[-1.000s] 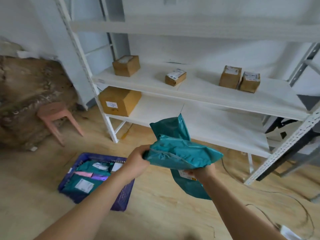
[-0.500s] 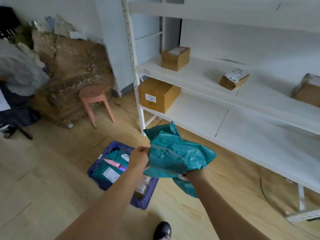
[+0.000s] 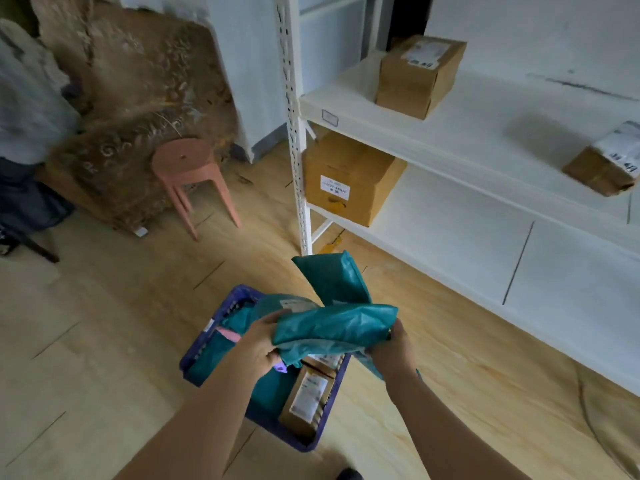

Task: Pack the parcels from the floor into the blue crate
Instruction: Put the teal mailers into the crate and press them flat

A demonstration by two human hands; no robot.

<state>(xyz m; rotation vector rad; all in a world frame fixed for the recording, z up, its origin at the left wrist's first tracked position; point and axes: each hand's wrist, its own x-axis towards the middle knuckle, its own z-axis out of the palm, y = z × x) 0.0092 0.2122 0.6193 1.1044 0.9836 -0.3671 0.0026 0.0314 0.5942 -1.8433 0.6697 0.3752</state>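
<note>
Both hands hold teal plastic mailer parcels (image 3: 334,325) bunched together right over the blue crate (image 3: 204,342) on the wooden floor. My left hand (image 3: 258,344) grips their left end, my right hand (image 3: 394,348) the right end. One teal flap sticks up behind the bundle, another hangs below my right hand. Inside the crate lie more teal parcels, a pink one and a small brown box (image 3: 306,398) with a white label. The held bundle hides the crate's far right part.
A white metal shelf rack (image 3: 294,133) stands ahead and to the right with cardboard boxes (image 3: 349,181) on two levels. A pink stool (image 3: 190,171) stands at the left by a brown rough mass. Another person sits at the far left edge.
The view has swung left and down. The teal bundle has moved from beside the crate to directly above it, and the crate now lies under my hands.
</note>
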